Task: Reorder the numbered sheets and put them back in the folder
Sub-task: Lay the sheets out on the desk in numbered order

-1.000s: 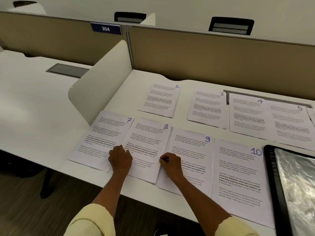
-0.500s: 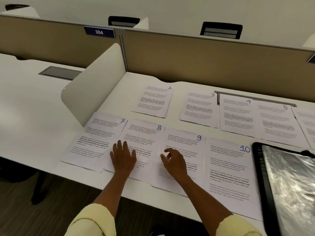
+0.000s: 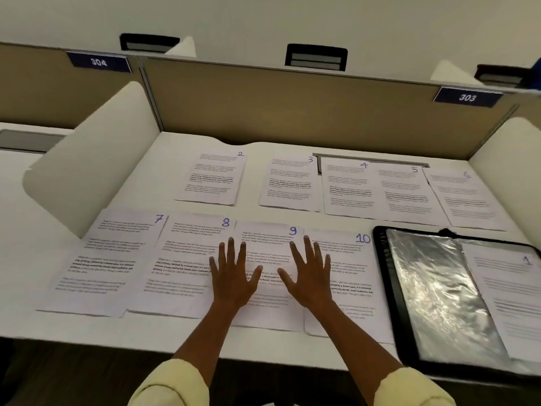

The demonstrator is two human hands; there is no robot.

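Desk (image 3: 181, 153): white carrel top that bears every sheet and the folder. Its bare width lets all ten pages lie face up at once, so each number can be read without lifting anything.
Folder (image 3: 389, 288): black, lying open at the near right, glossy sleeve up. It is placed just beside sheet 10, probably so that refiling is a short reach.
Sheet 1 (image 3: 509, 294): lies on the folder's right half, apart from both rows. It appears to be set there as the first page of the stack.
Far row: sheet 2 (image 3: 213, 177), sheet 3 (image 3: 289, 183), sheet 4 (image 3: 348, 186), sheet 5 (image 3: 404, 194) and sheet 6 (image 3: 465, 197) run left to right in rising order. Sheets 4 to 6 overlap at their edges; sheets 2 and 3 lie apart.
Near row: sheet 7 (image 3: 99, 259), sheet 8 (image 3: 181, 259), sheet 9 (image 3: 269, 238) and sheet 10 (image 3: 351, 288) continue the count left to right, edges lapping. Numbers are kept at the top right corners, all uncovered.
Left hand (image 3: 234, 273): flat, fingers spread and straight, palm down where sheets 8 and 9 meet. It grips nothing.
Right hand (image 3: 307, 273): flat, fingers spread, palm down where sheets 9 and 10 meet. It grips nothing.
Stage: ordering looks complete; gathering and refiling are not yet done.
Risk: thin overlapped paper may slide or drag a neighbour when gathered.
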